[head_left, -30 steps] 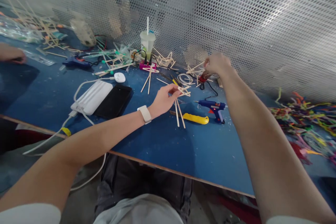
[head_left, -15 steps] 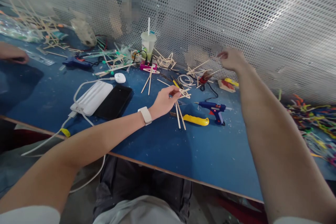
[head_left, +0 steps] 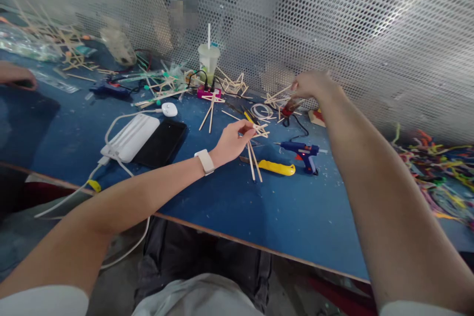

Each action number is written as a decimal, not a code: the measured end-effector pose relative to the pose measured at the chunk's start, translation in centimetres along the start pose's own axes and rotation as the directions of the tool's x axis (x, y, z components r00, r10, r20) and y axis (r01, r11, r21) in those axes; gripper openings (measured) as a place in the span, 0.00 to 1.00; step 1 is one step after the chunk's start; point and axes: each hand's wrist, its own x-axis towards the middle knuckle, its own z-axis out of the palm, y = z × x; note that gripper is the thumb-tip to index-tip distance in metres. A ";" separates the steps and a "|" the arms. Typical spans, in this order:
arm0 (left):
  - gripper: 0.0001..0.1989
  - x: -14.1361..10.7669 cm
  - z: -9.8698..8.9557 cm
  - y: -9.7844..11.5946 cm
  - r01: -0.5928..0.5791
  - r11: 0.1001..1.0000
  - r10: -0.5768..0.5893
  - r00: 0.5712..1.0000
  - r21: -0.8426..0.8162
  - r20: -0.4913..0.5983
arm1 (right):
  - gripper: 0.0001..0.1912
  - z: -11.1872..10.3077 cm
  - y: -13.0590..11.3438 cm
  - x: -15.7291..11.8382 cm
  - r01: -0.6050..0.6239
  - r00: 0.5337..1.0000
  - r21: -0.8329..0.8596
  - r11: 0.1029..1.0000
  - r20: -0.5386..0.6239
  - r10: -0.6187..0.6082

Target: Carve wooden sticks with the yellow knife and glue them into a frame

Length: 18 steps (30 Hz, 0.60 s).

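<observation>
My left hand point(head_left: 234, 140) pinches a small frame of thin wooden sticks point(head_left: 262, 131) between thumb and fingertips. Two long stick legs point(head_left: 254, 160) slant down from it toward the table. A yellow-handled cutter point(head_left: 277, 167) lies just right of those legs, its blade end partly behind them. Farther right rests a blue hot glue gun point(head_left: 304, 153) with a small red light lit. My right hand point(head_left: 313, 84) reaches to the back by the mesh wall, at the end of some loose wooden sticks point(head_left: 277, 97). Blur hides whether its fingers grip a stick.
A phone point(head_left: 162, 143), a white power bank point(head_left: 130, 138) and cables lie left. Behind stand a drink cup point(head_left: 209, 61) and a pink power socket point(head_left: 208, 92). Pliers point(head_left: 249, 117) and a wire coil point(head_left: 261, 111) lie midway. Colourful pipe cleaners point(head_left: 437, 173) fill the right. Another person's hand point(head_left: 17, 76) shows far left.
My right hand has moved left toward the loose sticks at the back, and its forearm now covers the yellow thing there. My left hand keeps its hold on the stick frame, nearly still.
</observation>
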 end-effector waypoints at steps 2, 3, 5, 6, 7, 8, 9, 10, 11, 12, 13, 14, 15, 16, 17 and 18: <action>0.05 0.0 0.0 0.0 0.002 1.000 -0.002 1.000 -0.007 -0.012 | 0.10 -0.3 -0.9 -0.2 -0.058 0.993 -0.020 0.998 0.105 0.060; 0.04 0.1 0.0 0.0 0.003 1.000 -0.003 1.000 -0.009 -0.018 | 0.08 -0.4 -1.2 -0.3 -0.077 0.988 -0.026 0.997 0.136 0.079; 0.04 0.1 -0.1 0.1 0.006 1.000 -0.006 1.000 -0.004 -0.019 | 0.05 -0.7 -1.6 -0.8 -0.091 0.987 -0.025 0.996 0.130 0.093; 0.04 0.1 -0.1 0.1 0.008 1.000 -0.008 1.000 0.000 -0.016 | 0.07 -0.8 -1.8 -1.0 -0.094 0.989 -0.020 0.995 0.112 0.095; 0.04 0.1 -0.1 0.1 0.009 1.000 -0.009 1.000 0.004 -0.012 | 0.09 -1.0 -1.9 -1.1 -0.093 0.992 -0.012 0.996 0.089 0.094; 0.04 0.2 -0.1 0.2 0.009 1.000 -0.009 1.000 0.008 -0.009 | 0.10 -1.1 -2.0 -1.1 -0.086 0.994 0.000 0.996 0.066 0.086; 0.03 0.2 -0.1 0.2 0.009 1.000 -0.009 1.000 0.012 -0.008 | 0.12 -1.3 -2.2 -1.0 -0.076 0.996 0.014 0.997 0.046 0.075; 0.03 0.1 -0.1 0.2 0.008 1.000 -0.007 1.000 0.014 -0.009 | 0.13 -1.5 -2.4 -0.8 -0.059 0.998 0.030 0.998 0.025 0.058; 0.03 0.1 -0.1 0.1 0.005 1.000 -0.005 1.000 0.017 -0.010 | 0.15 -1.6 -2.8 -0.5 -0.038 0.999 0.050 0.998 -0.003 0.039; 0.03 0.1 -0.1 0.1 0.002 1.000 -0.002 1.000 0.021 -0.008 | 0.15 -1.7 -3.2 -0.2 -0.021 0.999 0.076 0.997 -0.038 0.023; 0.04 0.1 -0.1 0.1 -0.002 1.000 0.002 1.000 0.027 -0.005 | 0.16 -1.7 -3.8 0.2 0.002 0.996 0.107 0.994 -0.084 0.007; 0.05 0.1 -0.2 0.1 -0.005 0.999 0.005 1.000 0.035 0.000 | 0.16 -1.6 -4.3 0.6 0.027 0.988 0.158 0.987 -0.153 -0.002; 0.05 0.1 -0.2 0.1 -0.009 0.999 0.008 1.000 0.047 0.008 | 0.15 -1.4 -4.9 1.1 0.054 0.978 0.205 0.977 -0.208 -0.010; 0.06 0.0 -0.3 0.1 -0.012 0.998 0.011 1.000 0.059 0.015 | 0.15 -1.1 -5.3 1.6 0.082 0.968 0.242 0.967 -0.248 -0.020; 0.06 0.0 -0.3 0.1 -0.013 0.998 0.012 1.000 0.069 0.020 | 0.15 -0.7 -5.6 2.0 0.107 0.963 0.265 0.958 -0.267 -0.034; 0.06 0.0 -0.3 0.1 -0.013 0.997 0.011 1.000 0.075 0.022 | 0.15 -0.2 -5.8 2.5 0.130 0.963 0.273 0.953 -0.265 -0.055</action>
